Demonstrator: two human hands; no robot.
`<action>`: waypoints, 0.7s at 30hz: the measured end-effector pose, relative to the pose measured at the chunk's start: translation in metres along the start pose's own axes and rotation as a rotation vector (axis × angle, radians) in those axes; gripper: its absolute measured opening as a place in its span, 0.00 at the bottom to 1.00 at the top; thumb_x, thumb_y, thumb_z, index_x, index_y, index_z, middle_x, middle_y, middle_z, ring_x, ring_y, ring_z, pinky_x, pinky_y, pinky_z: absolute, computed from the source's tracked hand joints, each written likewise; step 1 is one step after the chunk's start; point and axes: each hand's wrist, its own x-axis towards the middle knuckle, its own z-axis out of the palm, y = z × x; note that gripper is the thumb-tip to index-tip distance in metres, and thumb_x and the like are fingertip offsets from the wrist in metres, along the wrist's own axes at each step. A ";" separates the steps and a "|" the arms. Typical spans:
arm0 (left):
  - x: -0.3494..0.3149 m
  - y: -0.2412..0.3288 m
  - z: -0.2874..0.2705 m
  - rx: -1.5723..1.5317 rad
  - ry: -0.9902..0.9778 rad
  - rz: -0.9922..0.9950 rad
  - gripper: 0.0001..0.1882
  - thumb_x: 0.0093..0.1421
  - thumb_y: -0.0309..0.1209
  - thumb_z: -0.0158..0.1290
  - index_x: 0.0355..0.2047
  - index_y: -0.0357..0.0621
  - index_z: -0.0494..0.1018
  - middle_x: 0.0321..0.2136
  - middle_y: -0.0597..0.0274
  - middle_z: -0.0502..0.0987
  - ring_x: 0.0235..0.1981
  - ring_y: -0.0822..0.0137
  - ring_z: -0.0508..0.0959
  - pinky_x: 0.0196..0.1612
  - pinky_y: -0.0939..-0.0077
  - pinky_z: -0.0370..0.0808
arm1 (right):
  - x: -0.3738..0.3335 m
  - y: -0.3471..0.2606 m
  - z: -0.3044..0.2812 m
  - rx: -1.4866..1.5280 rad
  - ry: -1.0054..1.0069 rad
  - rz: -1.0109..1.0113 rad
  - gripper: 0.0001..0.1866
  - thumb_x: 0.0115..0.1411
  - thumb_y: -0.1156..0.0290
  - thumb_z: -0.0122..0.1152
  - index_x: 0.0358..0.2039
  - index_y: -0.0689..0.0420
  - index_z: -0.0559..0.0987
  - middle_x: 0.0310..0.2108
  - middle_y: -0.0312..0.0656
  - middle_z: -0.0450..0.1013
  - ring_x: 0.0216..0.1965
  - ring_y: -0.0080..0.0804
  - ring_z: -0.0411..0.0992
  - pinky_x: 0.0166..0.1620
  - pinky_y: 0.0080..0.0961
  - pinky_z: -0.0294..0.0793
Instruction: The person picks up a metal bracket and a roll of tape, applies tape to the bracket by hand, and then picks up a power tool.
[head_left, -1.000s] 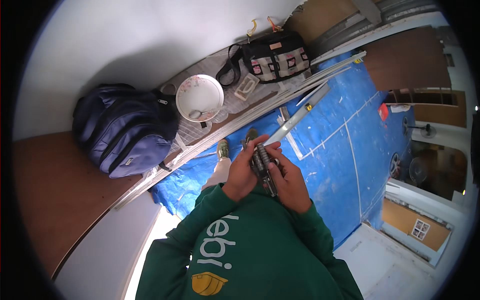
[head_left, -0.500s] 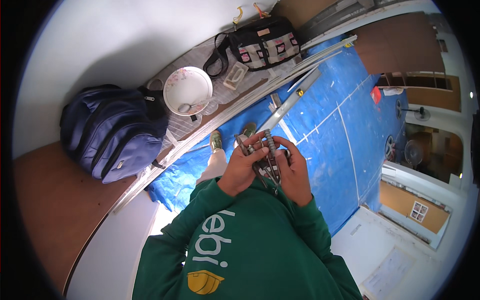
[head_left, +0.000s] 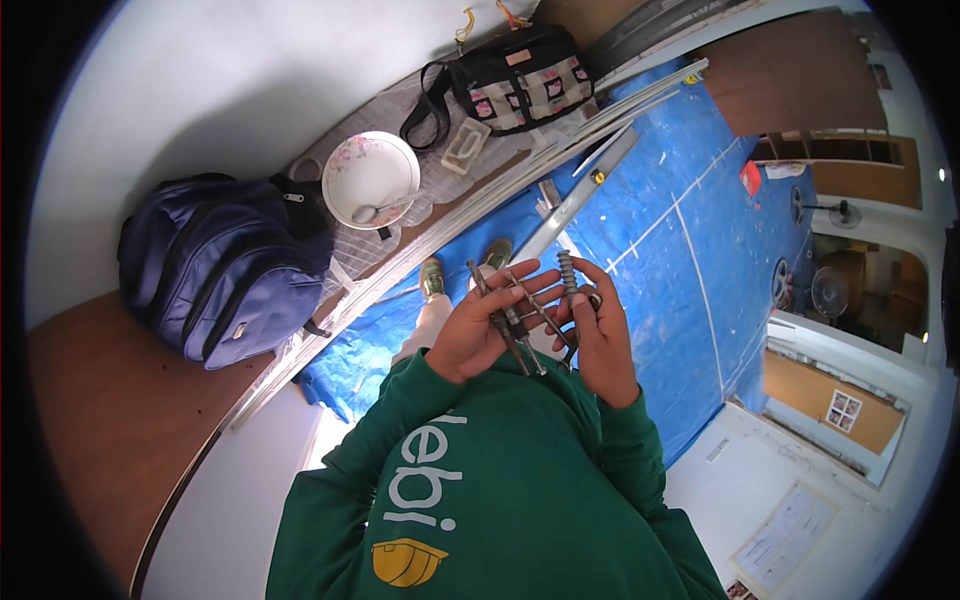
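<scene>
Both my hands are raised in front of my green sweatshirt. My left hand (head_left: 468,332) is turned palm up, its thumb laid across several long metal drill bits (head_left: 514,333). Its fingers are partly stretched out under them. Close beside it, my right hand (head_left: 608,340) pinches a thick grey drill bit with a spiral (head_left: 567,272) between thumb and fingers, its tip pointing up and away from me. Other dark metal pieces show below the right thumb, partly hidden by the fingers. A thin bit spans the gap between the two hands.
Along the wall ledge sit a navy backpack (head_left: 230,265), a flowered bowl (head_left: 350,185) with a spoon (head_left: 366,213), a clear plastic box (head_left: 465,146) and a black patterned bag (head_left: 530,90). Long strips (head_left: 560,160) line its edge. A metal level (head_left: 585,190) lies on the blue floor sheet (head_left: 670,260).
My hands have moved slightly apart, and the right one has shifted right with the thick bit. The left palm has opened out, showing the bits lying across it.
</scene>
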 end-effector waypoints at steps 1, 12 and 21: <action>0.000 0.000 0.001 -0.014 0.016 -0.013 0.25 0.66 0.27 0.47 0.63 0.36 0.59 0.61 0.42 0.66 0.61 0.50 0.70 0.66 0.52 0.66 | 0.000 0.001 0.000 0.022 -0.009 -0.001 0.22 0.70 0.73 0.44 0.64 0.58 0.62 0.30 0.34 0.66 0.27 0.18 0.67 0.28 0.17 0.70; -0.005 0.010 0.005 0.004 -0.072 0.069 0.32 0.59 0.24 0.38 0.66 0.36 0.55 0.62 0.36 0.63 0.63 0.46 0.66 0.66 0.56 0.65 | 0.001 0.020 0.009 -0.186 0.095 -0.146 0.28 0.62 0.76 0.62 0.60 0.62 0.63 0.24 0.27 0.63 0.24 0.11 0.59 0.28 0.13 0.59; 0.001 -0.005 0.010 -0.149 0.005 0.112 0.28 0.69 0.42 0.37 0.63 0.37 0.59 0.60 0.36 0.66 0.62 0.44 0.68 0.65 0.53 0.65 | -0.008 0.012 0.024 -0.114 0.285 -0.303 0.14 0.63 0.75 0.61 0.47 0.61 0.70 0.24 0.31 0.69 0.24 0.12 0.65 0.28 0.16 0.65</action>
